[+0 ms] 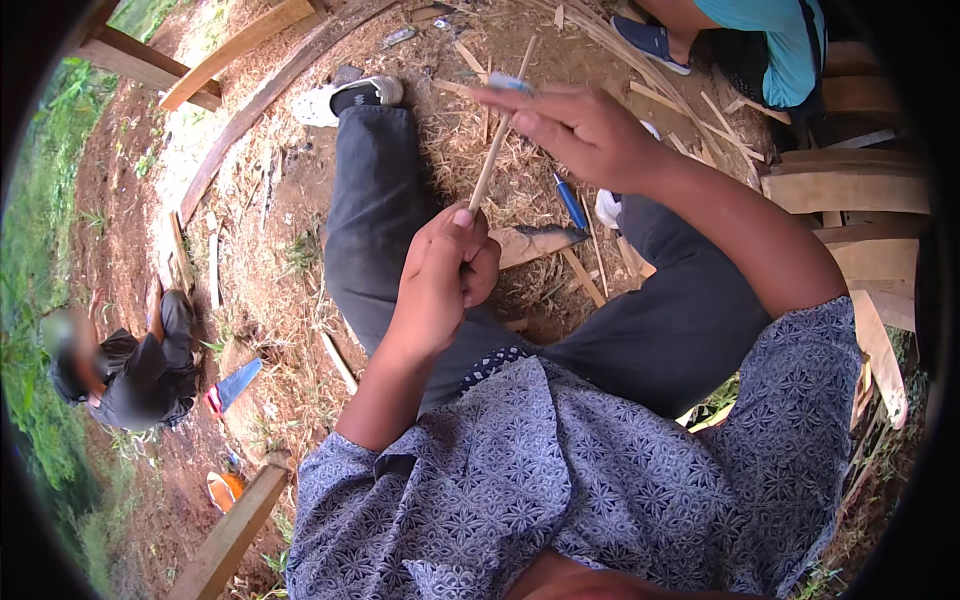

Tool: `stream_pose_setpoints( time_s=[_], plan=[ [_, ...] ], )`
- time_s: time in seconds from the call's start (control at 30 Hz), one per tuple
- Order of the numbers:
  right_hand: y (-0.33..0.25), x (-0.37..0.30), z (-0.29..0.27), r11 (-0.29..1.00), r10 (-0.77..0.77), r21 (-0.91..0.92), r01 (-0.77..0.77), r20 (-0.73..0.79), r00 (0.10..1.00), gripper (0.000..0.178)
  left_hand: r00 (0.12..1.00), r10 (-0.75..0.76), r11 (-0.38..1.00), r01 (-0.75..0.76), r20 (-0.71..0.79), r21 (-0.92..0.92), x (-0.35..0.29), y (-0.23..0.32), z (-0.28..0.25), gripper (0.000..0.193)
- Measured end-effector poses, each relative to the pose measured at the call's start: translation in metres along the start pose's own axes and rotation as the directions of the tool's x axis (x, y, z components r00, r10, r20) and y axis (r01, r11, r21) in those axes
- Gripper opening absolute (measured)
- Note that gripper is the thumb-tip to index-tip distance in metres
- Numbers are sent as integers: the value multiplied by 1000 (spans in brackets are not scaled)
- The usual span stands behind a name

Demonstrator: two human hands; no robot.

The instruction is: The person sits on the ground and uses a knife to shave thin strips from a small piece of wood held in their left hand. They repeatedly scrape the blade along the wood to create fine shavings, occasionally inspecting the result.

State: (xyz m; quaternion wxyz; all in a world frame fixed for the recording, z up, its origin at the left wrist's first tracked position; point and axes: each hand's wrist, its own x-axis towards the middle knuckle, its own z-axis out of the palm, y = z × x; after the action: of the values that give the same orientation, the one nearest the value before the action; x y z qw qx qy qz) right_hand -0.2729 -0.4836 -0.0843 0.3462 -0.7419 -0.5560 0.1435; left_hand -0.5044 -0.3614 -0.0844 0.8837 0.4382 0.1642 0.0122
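My left hand (445, 262) is closed in a fist round the lower end of a thin wooden stick (489, 168), which points up and slightly right. Across the upper part of the stick lies my right hand (590, 130), its fingers pointing left and a little blurred. A small pale-blue and white piece (511, 83) shows at its fingers; I cannot make out what it is. Below that hand, a blue pen-shaped object (570, 201) lies on the ground. A dark, jagged-edged piece (545, 239) rests by a flat wood offcut (520, 250) between my legs.
Wood shavings and strips (655, 98) litter the ground. A saw (236, 386) with a blue blade lies at the left, near a seated person (145, 365). Another person in turquoise (790, 60) is at the upper right. Curved timbers (850, 192) are stacked at the right; a beam (235, 530) stands lower left.
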Motion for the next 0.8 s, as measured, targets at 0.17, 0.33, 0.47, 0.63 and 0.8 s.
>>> stream_pose_setpoints(
  time_s=[0.17, 0.33, 0.47, 0.63, 0.8],
  plan=[
    [-30, -11, 37, 957, -264, 102, 270, -72, 962, 40, 999, 6, 999, -8, -41, -50, -4, -3, 3, 33],
    [-14, 5, 3, 999, -52, 2, 52, -43, 998, 40, 992, -72, 939, 104, 107, -329, -4, -4, -4, 35],
    [-44, -5, 19, 983, -176, 44, 176, 0, 984, 41, 988, -53, 849, 122, 146, -514, -3, -5, 1, 33],
    [-39, 3, -4, 998, -43, 35, 42, 7, 999, 42, 959, -34, 805, 194, 283, -561, 0, -8, 5, 34],
    [-41, 5, -6, 999, -1, 47, 0, 18, 1000, 42, 975, -28, 870, 133, 222, -475, -7, -6, 2, 34]
  ],
)
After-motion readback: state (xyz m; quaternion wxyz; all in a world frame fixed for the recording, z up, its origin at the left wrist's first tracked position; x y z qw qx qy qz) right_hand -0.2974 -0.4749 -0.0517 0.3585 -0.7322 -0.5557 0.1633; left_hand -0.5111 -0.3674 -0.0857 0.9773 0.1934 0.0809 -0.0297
